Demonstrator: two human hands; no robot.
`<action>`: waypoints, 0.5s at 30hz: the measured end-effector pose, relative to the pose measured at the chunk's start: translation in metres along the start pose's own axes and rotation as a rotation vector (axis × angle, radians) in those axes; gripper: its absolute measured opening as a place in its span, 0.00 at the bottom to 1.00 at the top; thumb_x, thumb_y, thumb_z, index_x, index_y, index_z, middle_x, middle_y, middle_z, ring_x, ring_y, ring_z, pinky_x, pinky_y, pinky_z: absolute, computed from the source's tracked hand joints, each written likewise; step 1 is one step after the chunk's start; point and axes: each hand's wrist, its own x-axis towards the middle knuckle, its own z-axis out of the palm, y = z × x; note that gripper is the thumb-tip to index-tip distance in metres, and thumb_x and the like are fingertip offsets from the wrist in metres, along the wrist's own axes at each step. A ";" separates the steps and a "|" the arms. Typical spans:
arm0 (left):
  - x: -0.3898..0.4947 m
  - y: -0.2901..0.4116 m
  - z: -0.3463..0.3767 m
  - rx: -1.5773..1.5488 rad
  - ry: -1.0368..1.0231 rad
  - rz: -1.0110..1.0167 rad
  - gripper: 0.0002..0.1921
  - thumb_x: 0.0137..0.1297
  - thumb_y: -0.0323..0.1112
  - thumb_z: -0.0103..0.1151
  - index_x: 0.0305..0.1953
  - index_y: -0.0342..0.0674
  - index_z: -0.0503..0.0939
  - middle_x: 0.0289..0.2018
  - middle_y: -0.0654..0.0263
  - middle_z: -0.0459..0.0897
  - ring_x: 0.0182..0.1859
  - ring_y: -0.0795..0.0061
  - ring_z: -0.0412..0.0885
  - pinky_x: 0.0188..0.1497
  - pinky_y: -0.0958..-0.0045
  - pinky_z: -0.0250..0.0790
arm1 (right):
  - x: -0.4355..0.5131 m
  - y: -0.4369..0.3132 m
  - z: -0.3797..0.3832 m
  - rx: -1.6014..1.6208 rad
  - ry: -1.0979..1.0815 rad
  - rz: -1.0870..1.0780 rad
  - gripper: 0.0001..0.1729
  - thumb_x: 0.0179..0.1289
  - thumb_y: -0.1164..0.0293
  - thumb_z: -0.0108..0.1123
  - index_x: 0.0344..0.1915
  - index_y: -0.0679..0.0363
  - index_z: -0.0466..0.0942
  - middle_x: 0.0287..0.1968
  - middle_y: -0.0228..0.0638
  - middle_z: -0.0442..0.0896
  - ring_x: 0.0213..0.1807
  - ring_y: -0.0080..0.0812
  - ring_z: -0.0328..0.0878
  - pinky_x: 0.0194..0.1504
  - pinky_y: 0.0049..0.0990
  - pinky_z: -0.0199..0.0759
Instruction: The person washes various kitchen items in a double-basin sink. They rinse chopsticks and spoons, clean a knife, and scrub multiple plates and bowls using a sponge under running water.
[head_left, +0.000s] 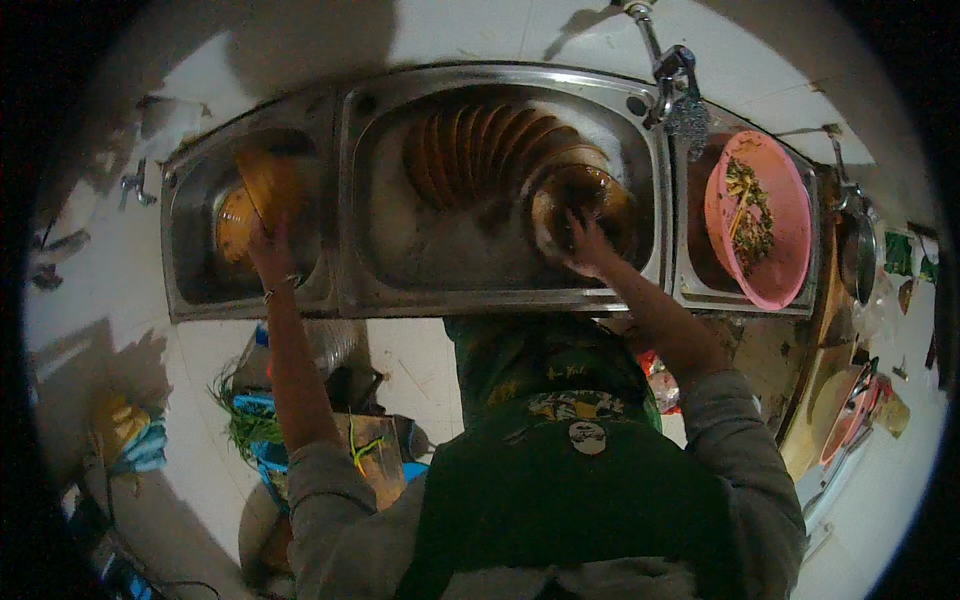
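Note:
My left hand, blurred and with a bracelet at its wrist, holds a tilted amber dish over the left basin. Below it, another yellowish dish lies in that basin. In the middle basin, my right hand reaches over the near rim of a round amber glass bowl, its fingers inside the bowl. Whether those fingers grip the bowl is not plain. A curved row of overlapping brown glass dishes fans out to the left of this bowl.
A metal faucet overhangs the back right corner of the middle basin. In the right basin leans a pink plastic basin with chopped greens and scraps. Below the counter at left are leafy greens and a blue container.

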 end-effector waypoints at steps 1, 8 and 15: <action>-0.003 -0.020 0.007 0.211 0.008 0.027 0.17 0.59 0.38 0.54 0.46 0.33 0.73 0.37 0.50 0.79 0.40 0.55 0.78 0.39 0.66 0.69 | 0.004 -0.011 0.000 -0.003 -0.108 0.087 0.52 0.45 0.50 0.64 0.64 0.58 0.48 0.63 0.64 0.45 0.58 0.65 0.56 0.53 0.48 0.62; -0.010 -0.210 0.054 0.152 -0.164 -0.278 0.18 0.61 0.38 0.49 0.50 0.36 0.72 0.37 0.48 0.79 0.39 0.50 0.77 0.41 0.58 0.69 | 0.016 -0.054 -0.001 -0.226 -0.277 0.209 0.46 0.48 0.58 0.62 0.63 0.61 0.51 0.63 0.68 0.42 0.63 0.62 0.50 0.55 0.44 0.62; -0.037 -0.089 0.125 -0.111 -0.064 0.100 0.19 0.59 0.33 0.52 0.52 0.35 0.70 0.45 0.51 0.75 0.44 0.57 0.75 0.46 0.64 0.68 | 0.009 -0.060 -0.033 -0.003 -0.482 0.129 0.39 0.49 0.63 0.61 0.58 0.68 0.56 0.57 0.64 0.58 0.58 0.58 0.61 0.52 0.41 0.65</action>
